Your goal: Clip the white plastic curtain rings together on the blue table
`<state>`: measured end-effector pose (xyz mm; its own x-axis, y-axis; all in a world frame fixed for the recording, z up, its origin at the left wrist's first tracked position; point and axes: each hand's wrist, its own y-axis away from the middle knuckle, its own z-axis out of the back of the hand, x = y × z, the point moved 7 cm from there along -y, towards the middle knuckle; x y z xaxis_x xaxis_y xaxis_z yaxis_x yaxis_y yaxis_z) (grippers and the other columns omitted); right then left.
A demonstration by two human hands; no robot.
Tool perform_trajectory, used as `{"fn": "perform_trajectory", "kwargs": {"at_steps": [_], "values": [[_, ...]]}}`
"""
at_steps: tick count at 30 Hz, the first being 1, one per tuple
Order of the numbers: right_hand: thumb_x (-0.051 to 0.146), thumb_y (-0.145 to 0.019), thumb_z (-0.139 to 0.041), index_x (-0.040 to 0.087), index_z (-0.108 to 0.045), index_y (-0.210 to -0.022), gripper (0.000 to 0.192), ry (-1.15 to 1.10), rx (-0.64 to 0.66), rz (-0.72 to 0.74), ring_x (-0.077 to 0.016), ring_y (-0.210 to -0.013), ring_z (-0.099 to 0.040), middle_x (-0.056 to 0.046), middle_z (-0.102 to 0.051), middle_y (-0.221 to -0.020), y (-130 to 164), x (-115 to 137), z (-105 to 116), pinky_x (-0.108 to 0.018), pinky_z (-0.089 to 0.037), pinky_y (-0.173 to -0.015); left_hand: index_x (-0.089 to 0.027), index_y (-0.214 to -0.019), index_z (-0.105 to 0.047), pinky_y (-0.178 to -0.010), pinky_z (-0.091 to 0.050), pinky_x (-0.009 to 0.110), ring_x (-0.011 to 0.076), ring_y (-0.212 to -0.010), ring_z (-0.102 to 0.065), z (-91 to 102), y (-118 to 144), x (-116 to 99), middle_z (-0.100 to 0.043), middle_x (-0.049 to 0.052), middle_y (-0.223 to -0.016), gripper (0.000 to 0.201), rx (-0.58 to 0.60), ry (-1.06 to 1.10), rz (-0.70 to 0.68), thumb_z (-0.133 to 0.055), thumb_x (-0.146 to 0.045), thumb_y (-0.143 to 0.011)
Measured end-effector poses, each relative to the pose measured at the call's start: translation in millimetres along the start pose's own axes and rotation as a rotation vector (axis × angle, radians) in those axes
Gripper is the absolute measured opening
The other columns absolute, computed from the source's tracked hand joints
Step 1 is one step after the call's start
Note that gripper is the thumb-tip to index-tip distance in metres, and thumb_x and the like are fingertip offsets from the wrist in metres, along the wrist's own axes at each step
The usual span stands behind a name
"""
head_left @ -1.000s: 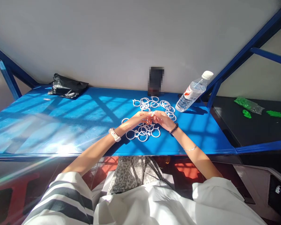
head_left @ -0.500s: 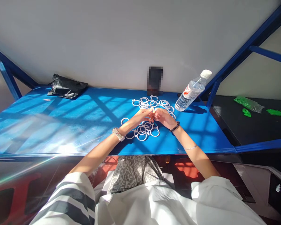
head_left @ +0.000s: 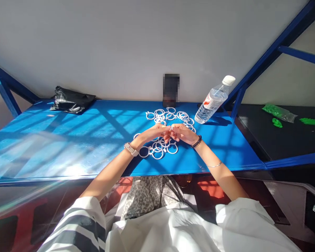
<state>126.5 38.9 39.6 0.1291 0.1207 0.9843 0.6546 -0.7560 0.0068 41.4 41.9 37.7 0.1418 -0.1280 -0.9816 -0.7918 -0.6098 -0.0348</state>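
Observation:
My left hand (head_left: 156,132) and my right hand (head_left: 184,133) meet over the blue table, fingertips pinched together. Between them shows a speck of white, too small and covered to name; the fingers hide most of whatever they hold. White rings with small eyelets, like curtain rings, lie around both hands. One loose group of rings (head_left: 158,158) is on the near side, partly beneath my left hand and wrist. Beyond the hands is a second group of rings (head_left: 170,116), some overlapping.
A water bottle (head_left: 212,101) with a white cap stands right of the rings. A dark, pixelated upright object (head_left: 170,89) leans at the wall. At the back left lies a black plastic bag (head_left: 72,100). Green pieces in a clear bag (head_left: 277,111) rest on a black surface to the right.
Both hands have tilted slightly downward, the fingertips sitting a little lower and still together. The white speck between them shows less. The view has shifted slightly; the rings lie as before.

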Motion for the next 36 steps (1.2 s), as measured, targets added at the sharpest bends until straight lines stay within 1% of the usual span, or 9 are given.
{"fn": "perform_trajectory", "kwargs": {"at_steps": [3, 8, 14, 18, 20, 25, 29, 36], "values": [[0.057, -0.073, -0.071, 0.017, -0.058, -0.070, 0.043, -0.015, 0.020, 0.012, -0.0066, -0.048, -0.044, 0.003, -0.053, -0.060, -1.1, -1.0, -4.1, -0.020, -0.035, -0.043, -0.016, -0.055, -0.056, -0.064, -0.047, 0.033, 0.0151, -0.056, -0.055, 0.1, 3.2, 3.3, -0.053, 0.003, -0.054, 0.052, -0.001, 0.016, -0.003, -0.062, -0.062, -0.078], [0.055, -0.075, -0.070, 0.016, -0.059, -0.075, 0.041, -0.033, 0.035, 0.026, -0.0060, -0.049, -0.046, 0.003, -0.055, -0.063, -1.9, -1.9, -4.0, -0.018, -0.037, -0.043, -0.014, -0.053, -0.055, -0.065, -0.046, 0.034, 0.0153, -0.055, -0.054, 0.4, 3.8, 3.8, -0.049, 0.003, -0.052, 0.054, -0.033, 0.028, -0.015, -0.061, -0.060, -0.079], [0.054, -0.076, -0.070, 0.015, -0.059, -0.076, 0.040, -0.036, 0.017, 0.029, -0.0065, -0.051, -0.049, 0.002, -0.056, -0.065, -3.0, -4.1, -0.9, -0.018, -0.039, -0.044, -0.015, -0.051, -0.053, -0.062, -0.046, 0.032, 0.0152, -0.056, -0.055, 3.0, 2.9, 5.5, -0.053, 0.004, -0.054, 0.055, -0.043, -0.004, -0.025, -0.058, -0.062, -0.081], [0.054, -0.075, -0.071, 0.015, -0.059, -0.075, 0.041, -0.048, 0.017, 0.036, -0.0066, -0.052, -0.049, 0.002, -0.056, -0.064, -3.7, -4.6, -0.5, -0.018, -0.039, -0.044, -0.014, -0.058, -0.059, -0.061, -0.045, 0.031, 0.0138, -0.056, -0.055, 3.7, 2.2, 6.8, -0.057, 0.005, -0.058, 0.052, -0.033, -0.001, -0.022, -0.059, -0.061, -0.080], [0.053, -0.075, -0.071, 0.015, -0.059, -0.074, 0.040, -0.055, 0.017, 0.038, -0.0065, -0.052, -0.048, 0.003, -0.055, -0.063, -3.8, -4.7, -0.1, -0.017, -0.039, -0.044, -0.014, -0.059, -0.059, -0.060, -0.044, 0.030, 0.0135, -0.055, -0.055, 3.9, 2.2, 6.3, -0.057, 0.004, -0.057, 0.050, -0.032, 0.006, -0.030, -0.060, -0.059, -0.081], [0.051, -0.077, -0.071, 0.014, -0.059, -0.074, 0.039, -0.063, 0.020, 0.043, -0.0061, -0.053, -0.049, 0.003, -0.055, -0.063, -3.9, -4.9, 1.1, -0.017, -0.040, -0.046, -0.013, -0.054, -0.052, -0.063, -0.044, 0.028, 0.0122, -0.055, -0.054, 5.1, 2.3, 6.0, -0.055, 0.003, -0.055, 0.054, -0.046, -0.009, -0.030, -0.059, -0.060, -0.081], [0.050, -0.077, -0.072, 0.014, -0.060, -0.075, 0.038, -0.071, 0.026, 0.045, -0.0059, -0.053, -0.049, 0.003, -0.055, -0.062, -4.1, -4.4, 0.9, -0.017, -0.039, -0.046, -0.013, -0.055, -0.052, -0.063, -0.044, 0.028, 0.0123, -0.056, -0.055, 3.9, 3.0, 4.3, -0.055, 0.004, -0.056, 0.054, -0.037, -0.007, -0.041, -0.058, -0.059, -0.082], [0.052, -0.075, -0.072, 0.014, -0.059, -0.073, 0.041, -0.056, 0.035, 0.067, -0.0050, -0.051, -0.048, 0.003, -0.055, -0.064, -5.8, -1.6, -2.2, -0.017, -0.039, -0.046, -0.013, -0.055, -0.051, -0.059, -0.042, 0.027, 0.0126, -0.055, -0.054, 8.4, 3.5, 7.3, -0.053, 0.002, -0.055, 0.052, -0.067, -0.006, -0.031, -0.062, -0.058, -0.079]]}}
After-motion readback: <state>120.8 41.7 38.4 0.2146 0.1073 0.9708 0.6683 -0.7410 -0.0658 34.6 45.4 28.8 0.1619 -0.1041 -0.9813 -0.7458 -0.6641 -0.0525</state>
